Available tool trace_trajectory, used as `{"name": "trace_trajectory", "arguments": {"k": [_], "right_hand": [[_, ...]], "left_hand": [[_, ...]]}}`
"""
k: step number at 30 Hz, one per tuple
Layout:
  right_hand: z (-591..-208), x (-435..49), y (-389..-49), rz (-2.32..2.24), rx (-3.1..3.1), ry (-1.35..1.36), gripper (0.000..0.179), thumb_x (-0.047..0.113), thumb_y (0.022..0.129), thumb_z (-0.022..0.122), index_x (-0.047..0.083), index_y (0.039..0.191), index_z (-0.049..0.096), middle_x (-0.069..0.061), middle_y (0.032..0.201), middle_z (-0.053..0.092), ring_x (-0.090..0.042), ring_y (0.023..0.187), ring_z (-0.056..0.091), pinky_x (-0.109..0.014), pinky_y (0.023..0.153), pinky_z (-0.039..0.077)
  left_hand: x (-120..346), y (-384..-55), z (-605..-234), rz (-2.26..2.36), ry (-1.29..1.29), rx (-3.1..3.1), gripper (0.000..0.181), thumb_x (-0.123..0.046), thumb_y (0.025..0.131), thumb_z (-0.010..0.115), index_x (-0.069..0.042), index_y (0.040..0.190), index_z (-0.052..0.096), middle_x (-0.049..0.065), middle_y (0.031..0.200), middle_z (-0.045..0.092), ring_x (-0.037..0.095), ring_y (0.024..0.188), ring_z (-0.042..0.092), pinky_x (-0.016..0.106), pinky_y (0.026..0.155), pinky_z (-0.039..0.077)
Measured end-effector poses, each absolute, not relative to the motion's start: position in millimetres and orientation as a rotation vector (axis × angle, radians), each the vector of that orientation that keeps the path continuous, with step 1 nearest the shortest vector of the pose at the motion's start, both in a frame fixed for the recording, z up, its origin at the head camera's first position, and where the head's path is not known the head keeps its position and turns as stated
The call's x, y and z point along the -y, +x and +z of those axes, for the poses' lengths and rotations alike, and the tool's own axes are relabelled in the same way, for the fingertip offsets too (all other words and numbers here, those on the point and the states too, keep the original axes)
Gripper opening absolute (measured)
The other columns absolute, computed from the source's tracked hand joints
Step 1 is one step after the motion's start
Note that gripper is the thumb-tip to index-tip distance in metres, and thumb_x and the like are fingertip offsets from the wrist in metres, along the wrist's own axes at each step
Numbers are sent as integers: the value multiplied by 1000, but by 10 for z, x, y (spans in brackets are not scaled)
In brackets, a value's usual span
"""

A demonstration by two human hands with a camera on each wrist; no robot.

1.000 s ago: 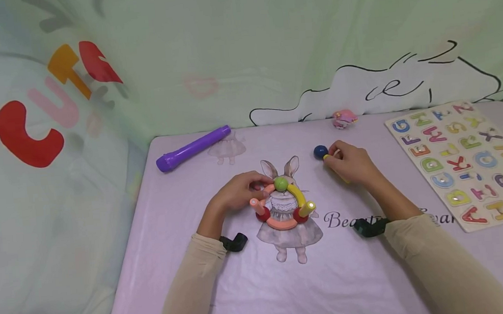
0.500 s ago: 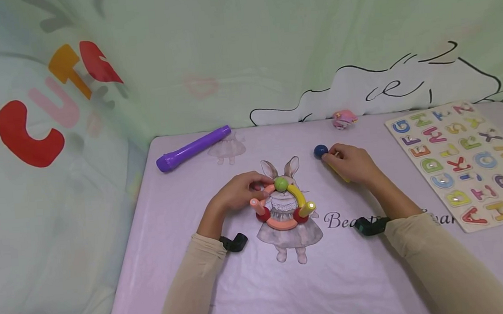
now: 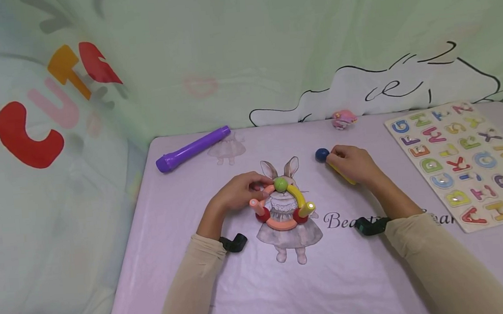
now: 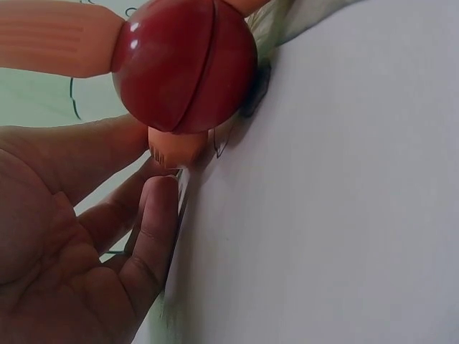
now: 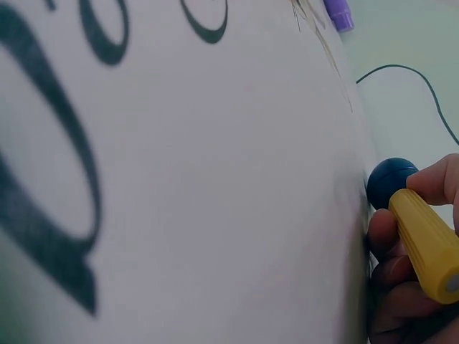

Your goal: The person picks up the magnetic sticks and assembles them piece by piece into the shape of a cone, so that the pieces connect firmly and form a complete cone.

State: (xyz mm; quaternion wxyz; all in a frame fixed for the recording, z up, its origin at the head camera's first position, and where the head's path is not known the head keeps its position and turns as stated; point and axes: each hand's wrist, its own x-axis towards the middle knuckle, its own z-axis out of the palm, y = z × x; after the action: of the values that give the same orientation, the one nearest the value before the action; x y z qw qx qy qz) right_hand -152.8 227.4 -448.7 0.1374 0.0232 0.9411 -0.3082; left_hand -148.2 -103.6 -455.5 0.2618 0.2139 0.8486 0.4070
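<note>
In the head view, a toy ring of orange and yellow curved pieces [image 3: 298, 195] lies on the printed cloth. Joining the pieces are a green ball [image 3: 281, 184] and two red balls [image 3: 262, 216], with an orange and a yellow stick rising from the red ones. My left hand [image 3: 239, 191] pinches the ring's left orange arc, close to the green ball. A red ball [image 4: 185, 68] partly hides that grip in the left wrist view. To the right of the ring, my right hand [image 3: 355, 163] holds a yellow stick [image 5: 424, 240] between thumb and fingers. A dark blue ball [image 5: 389, 182] sits against its far end.
A purple toy microphone [image 3: 193, 149] lies at the table's back left. Near the back edge stands a small pink toy [image 3: 344, 119]. On the right is a wooden alphabet puzzle board [image 3: 465, 162]. Fabric walls [image 3: 208, 57] enclose the back and left.
My right hand has shifted slightly down and to the right, and the yellow stick and blue ball have moved a little with it. My left hand and the ring look unmoved.
</note>
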Motion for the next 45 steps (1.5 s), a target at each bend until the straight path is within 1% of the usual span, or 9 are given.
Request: {"name": "trace_trajectory", "arguments": {"k": [7, 14, 18, 24, 31, 33, 36, 41, 45], "right_hand": [[-4484, -2293, -1532, -892, -2704, 64, 30, 32, 99, 44, 9, 97, 64, -10, 88, 57, -28, 86, 49, -35, 68, 35], [-4465, -2329, -1536, -924, -2645, 77, 37, 34, 103, 38, 8, 107, 63, -16, 113, 58, -33, 104, 48, -43, 84, 37], [-4466, -2372, -1538, -983, -2596, 107, 41, 37, 104, 37, 7, 111, 63, -18, 121, 56, -35, 110, 46, -46, 90, 36], [-4454, -2405, -1527, -1084, -2508, 161, 46, 42, 106, 36, 7, 119, 63, -17, 119, 58, -34, 115, 46, -47, 95, 36], [-4442, -2461, -1525, -1219, -2442, 199, 47, 42, 106, 34, 7, 120, 62, -10, 93, 64, -30, 103, 49, -41, 87, 39], [-4446, -2465, -1521, -1267, -2428, 217, 48, 42, 107, 34, 6, 121, 61, -6, 91, 64, -28, 101, 49, -39, 87, 39], [-4458, -2469, -1513, -1336, -2401, 241, 49, 44, 108, 33, 6, 125, 60, -5, 94, 64, -27, 101, 49, -37, 88, 39], [-4435, -2464, -1487, -1439, -2366, 231, 53, 47, 109, 30, 7, 133, 55, -7, 107, 61, -24, 103, 49, -33, 87, 40], [-4351, -2426, -1456, -1549, -2320, 207, 51, 50, 109, 36, 9, 135, 54, -3, 111, 59, -23, 102, 50, -25, 82, 45]], "left_hand": [[1036, -1479, -4547, 1108, 570, -2289, 36, -16, 94, 72, -18, 130, 70, 2, 113, 67, 17, 100, 56, 29, 87, 46], [1037, -1472, -4541, 1106, 565, -2293, 36, -16, 94, 72, -18, 130, 70, 2, 113, 66, 17, 100, 56, 29, 87, 46], [1036, -1470, -4549, 1102, 565, -2299, 36, -16, 94, 72, -18, 130, 70, 2, 113, 66, 17, 99, 56, 29, 87, 46], [1038, -1473, -4552, 1106, 574, -2300, 36, -17, 94, 72, -18, 130, 70, 2, 112, 66, 17, 98, 56, 28, 86, 46], [1035, -1470, -4543, 1102, 567, -2297, 36, -17, 94, 72, -19, 130, 70, 2, 111, 66, 17, 98, 56, 28, 85, 45], [1036, -1471, -4545, 1097, 570, -2298, 36, -18, 94, 72, -20, 130, 70, 2, 111, 66, 16, 98, 56, 28, 86, 46], [1040, -1477, -4553, 1091, 576, -2301, 36, -18, 94, 72, -19, 130, 70, 2, 112, 66, 17, 98, 56, 29, 86, 46], [1043, -1484, -4561, 1084, 589, -2308, 36, -17, 94, 71, -19, 130, 69, 1, 112, 67, 16, 99, 57, 29, 87, 46], [1046, -1474, -4554, 1092, 598, -2296, 36, -17, 96, 70, -19, 132, 69, 1, 117, 67, 16, 100, 57, 30, 89, 47]]}}
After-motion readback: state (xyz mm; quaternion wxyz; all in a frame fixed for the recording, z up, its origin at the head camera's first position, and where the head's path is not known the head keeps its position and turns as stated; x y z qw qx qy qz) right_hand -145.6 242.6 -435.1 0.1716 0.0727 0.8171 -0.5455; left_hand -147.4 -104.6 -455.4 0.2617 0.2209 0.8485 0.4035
